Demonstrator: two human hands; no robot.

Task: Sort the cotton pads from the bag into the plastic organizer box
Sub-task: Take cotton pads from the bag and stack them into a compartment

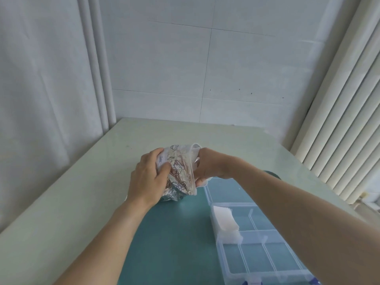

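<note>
A clear zip bag [182,171] with cartoon prints is held up above the table's middle. My left hand [147,177] grips its left side, thumb across the front. My right hand [207,166] is at the bag's open right end, its fingers hidden behind the plastic. The clear plastic organizer box [257,254] lies open on the teal mat at the lower right. A small stack of white cotton pads [225,221] sits in one of its left compartments. The other compartments that show hold nothing.
A teal mat [174,233] covers the near part of the pale table [82,192]. White curtains hang on the left, a tiled wall stands behind, and a ribbed radiator [339,120] runs along the right edge.
</note>
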